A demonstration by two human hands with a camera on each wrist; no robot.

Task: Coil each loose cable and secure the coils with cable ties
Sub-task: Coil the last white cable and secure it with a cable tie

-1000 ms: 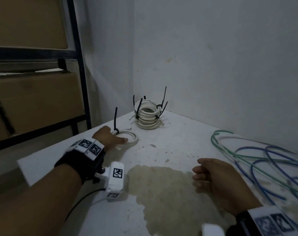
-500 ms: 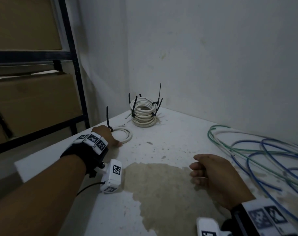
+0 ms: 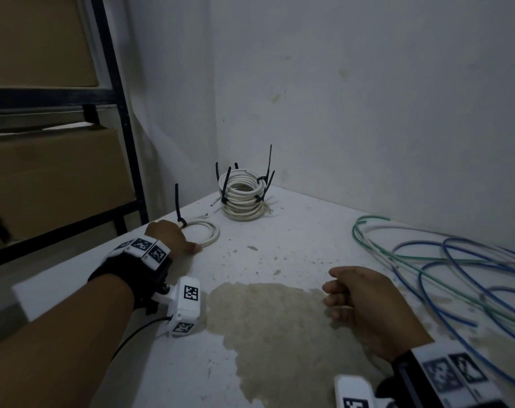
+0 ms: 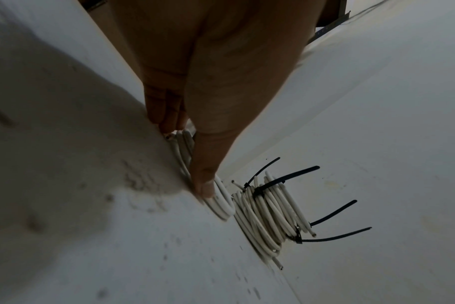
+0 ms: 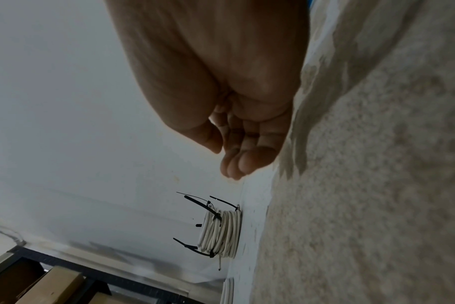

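- The table (image 3: pixel 294 254) is sitting in a wall corner; its far edges are meeting the walls (image 3: pixel 368 98) at 12 and 2 o'clock, and its left edge is running free from 9 to 11 o'clock beside a shelf (image 3: pixel 115 113) with boxes (image 3: pixel 53 178).
- Open tabletop is lying in the centre, over a stain (image 3: pixel 268 322) between the two hands.
- The left hand (image 3: pixel 169 238) is resting at 10 o'clock, close to the free left edge, on the near side of a small coil (image 3: pixel 206 229).
- In the left wrist view its fingers (image 4: pixel 164 111) and thumb are touching the coil's strands; whether they are pinching it I cannot tell.
- The small coil is lying flat, with one black tie (image 3: pixel 178 206) standing nearly upright at its far left side.
- The stack (image 3: pixel 241 198) of tied white coils is sitting at 12 o'clock, near the corner, axis upright, tie tails pointing up and outward.
- The small coil is lying just beside the stack, apart from it.
- The right hand (image 3: pixel 365 301) is hovering at 4 o'clock, fingers loosely curled, holding nothing.
- Loose cables (image 3: pixel 456 269), blue and green, are sprawling at 3 o'clock, long loops running from left to right towards the frame edge.
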